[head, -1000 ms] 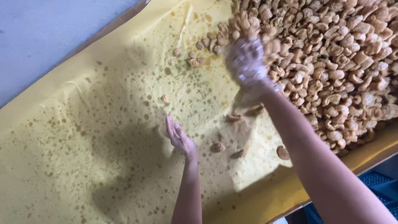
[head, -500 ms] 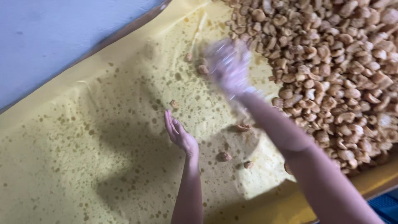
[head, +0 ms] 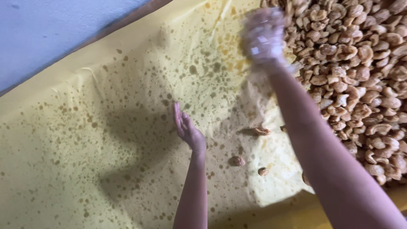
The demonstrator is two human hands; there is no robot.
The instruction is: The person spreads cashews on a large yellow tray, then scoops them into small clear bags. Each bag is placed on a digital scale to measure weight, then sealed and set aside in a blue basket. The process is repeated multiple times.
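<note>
Golden-brown curled cashews (head: pixel 356 72) heaped beside right hand (head: pixel 263 36).

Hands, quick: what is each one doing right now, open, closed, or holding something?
Left hand: open, fingers straight, edge-on over the stained yellow sheet, holding nothing.
Right hand: motion-blurred at the edge of the cashew pile; grip cannot be told.

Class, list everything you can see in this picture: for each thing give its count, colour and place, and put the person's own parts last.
Nuts: a big heap, too many to count, golden brown, upper right on the paper.
Loose nuts: about four, brown, lower centre, apart from the heap.
Paper: one sheet, yellow with dark spots, covering most of the view.
Surface: pale grey-blue, upper left, beyond a brown edge.
Left hand: one, bare, open, edge-on above the paper at centre.
Right hand: one, blurred, whitish covering, at the heap's left edge.
</note>
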